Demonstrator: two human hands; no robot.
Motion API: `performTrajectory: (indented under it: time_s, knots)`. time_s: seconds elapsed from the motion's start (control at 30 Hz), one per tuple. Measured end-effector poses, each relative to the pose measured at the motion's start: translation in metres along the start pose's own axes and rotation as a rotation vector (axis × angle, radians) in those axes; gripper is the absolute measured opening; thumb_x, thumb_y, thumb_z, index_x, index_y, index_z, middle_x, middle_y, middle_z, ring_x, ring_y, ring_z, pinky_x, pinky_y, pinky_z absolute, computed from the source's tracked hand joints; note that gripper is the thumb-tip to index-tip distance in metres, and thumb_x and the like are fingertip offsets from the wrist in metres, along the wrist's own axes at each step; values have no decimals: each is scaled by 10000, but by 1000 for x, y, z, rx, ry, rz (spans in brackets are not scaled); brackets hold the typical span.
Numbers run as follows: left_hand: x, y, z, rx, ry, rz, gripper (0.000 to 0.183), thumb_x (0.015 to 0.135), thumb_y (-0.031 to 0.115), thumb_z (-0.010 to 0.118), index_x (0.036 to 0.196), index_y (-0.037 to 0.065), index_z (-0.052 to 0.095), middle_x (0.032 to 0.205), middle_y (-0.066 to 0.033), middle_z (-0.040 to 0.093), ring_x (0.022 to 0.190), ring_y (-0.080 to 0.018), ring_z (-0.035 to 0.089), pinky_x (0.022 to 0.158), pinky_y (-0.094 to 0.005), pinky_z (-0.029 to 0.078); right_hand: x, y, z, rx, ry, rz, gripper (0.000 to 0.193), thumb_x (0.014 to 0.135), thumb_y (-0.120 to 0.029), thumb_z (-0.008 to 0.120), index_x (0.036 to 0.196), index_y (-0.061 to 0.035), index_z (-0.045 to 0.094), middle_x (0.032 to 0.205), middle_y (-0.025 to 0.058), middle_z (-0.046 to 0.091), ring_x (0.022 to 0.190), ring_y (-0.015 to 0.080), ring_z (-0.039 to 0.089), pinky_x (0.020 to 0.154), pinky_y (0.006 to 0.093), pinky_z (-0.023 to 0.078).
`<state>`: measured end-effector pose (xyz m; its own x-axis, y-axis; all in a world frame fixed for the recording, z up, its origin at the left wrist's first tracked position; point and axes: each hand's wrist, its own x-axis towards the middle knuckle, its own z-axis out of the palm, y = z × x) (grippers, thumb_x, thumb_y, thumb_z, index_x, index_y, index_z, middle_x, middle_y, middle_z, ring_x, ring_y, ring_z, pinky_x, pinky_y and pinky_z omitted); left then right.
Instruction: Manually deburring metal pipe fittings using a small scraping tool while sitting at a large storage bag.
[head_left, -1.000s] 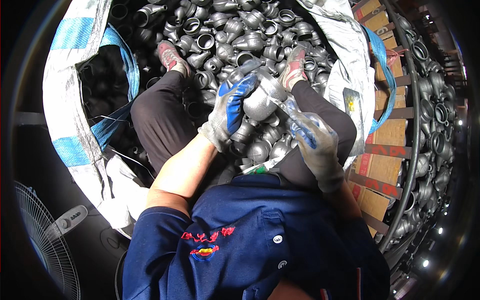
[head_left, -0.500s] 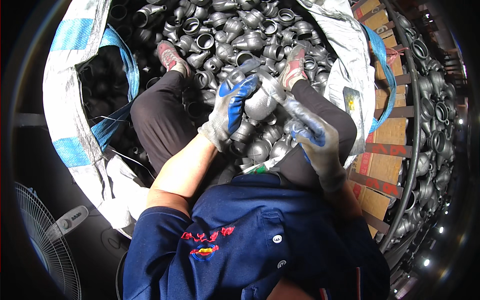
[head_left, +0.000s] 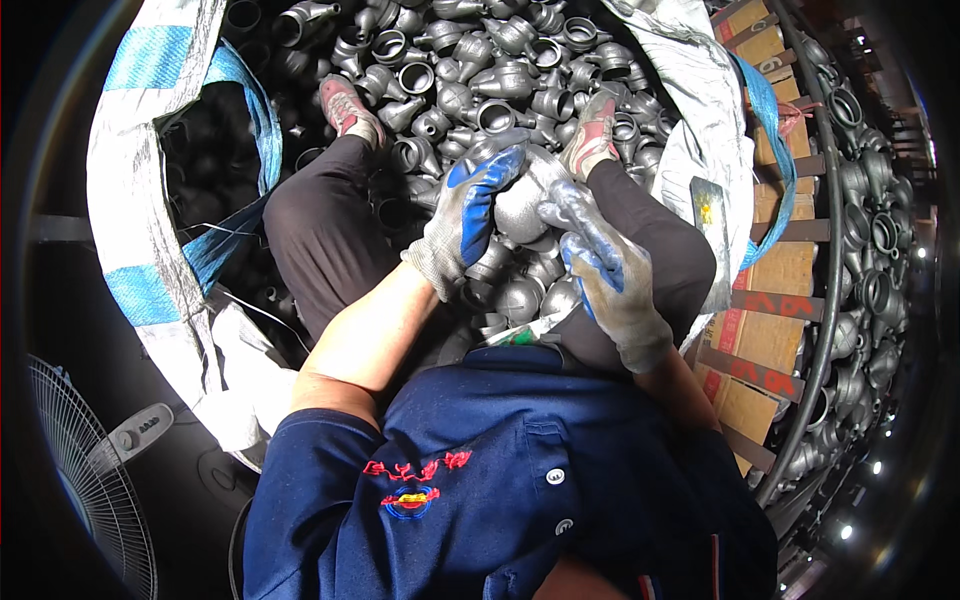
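Between my knees, a round grey metal casting [head_left: 522, 210] with a wide collar is in my left hand [head_left: 470, 205]. That hand wears a grey glove with a blue palm, and its fingers wrap the casting's left side and top. My right hand [head_left: 612, 265], gloved the same way, is at the casting's right side, fingertips against or just beside the collar. Its fingers are closed together with the thumb bent in; whatever they pinch, if anything, is hidden. Many similar castings [head_left: 500, 80], bulb-shaped with open necks, lie heaped beneath and beyond my hands.
A white woven bulk bag [head_left: 130, 210] with blue straps [head_left: 270, 130] surrounds the heap and my legs. At right, a metal-framed crate [head_left: 815, 250] lined with cardboard [head_left: 780, 265] holds more castings [head_left: 875, 290]. A fan [head_left: 85, 480] stands at lower left.
My right hand has shifted slightly up and left, its fingers now closer together on the casting's right side. The casting has turned a little in my left hand, which stays nearly in place.
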<state>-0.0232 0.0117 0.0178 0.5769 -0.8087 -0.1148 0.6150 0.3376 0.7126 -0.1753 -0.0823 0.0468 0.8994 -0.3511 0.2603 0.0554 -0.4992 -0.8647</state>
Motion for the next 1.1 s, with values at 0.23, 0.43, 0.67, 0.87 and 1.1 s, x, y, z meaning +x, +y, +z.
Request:
performTrajectory:
  time_s: [0.23, 0.43, 0.67, 0.87, 1.1]
  knots:
    - [5, -11, -9, -72, 16, -35, 233, 932, 168, 480, 1086, 24, 579, 1009, -78, 617, 915, -146, 607, 810, -304, 510, -3, -3, -5, -4, -59, 37, 400, 833, 58, 536, 1232, 57, 504, 1161, 165, 602, 1020, 181, 603, 853, 269, 482]
    - [4, -3, -5, -254, -17, -135, 353, 955, 276, 432, 1190, 27, 517, 1102, -99, 587, 1003, -193, 597, 887, -342, 496, -22, 7, -14, 407, 179, 364, 348, 827, 38, 570, 1174, 43, 554, 1136, 126, 616, 830, 83, 596, 707, 200, 479]
    - [6, -8, -7, -362, -54, -153, 341, 961, 253, 439, 1207, 28, 511, 1129, -108, 585, 1020, -200, 595, 900, -357, 495, -31, 32, -6, 749, 160, 748, 278, 917, -154, 512, 1140, 8, 548, 736, 23, 550, 453, 57, 456, 361, 198, 333]
    - [12, -22, -25, -260, -43, -126, 307, 969, 220, 431, 1193, 30, 522, 1119, -98, 589, 1003, -185, 597, 872, -318, 492, -33, 53, 4, 1394, 118, 712, 223, 896, -27, 450, 1117, -7, 475, 672, 46, 465, 516, 101, 454, 408, 221, 374]
    - [11, -27, -22, 382, -8, 138, 335, 889, 122, 560, 1202, 8, 522, 1140, -156, 577, 1036, -270, 582, 927, -359, 445, -23, 41, 3, 1135, 274, 789, 155, 882, -30, 491, 1035, -12, 506, 692, 17, 470, 512, 80, 446, 420, 207, 381]
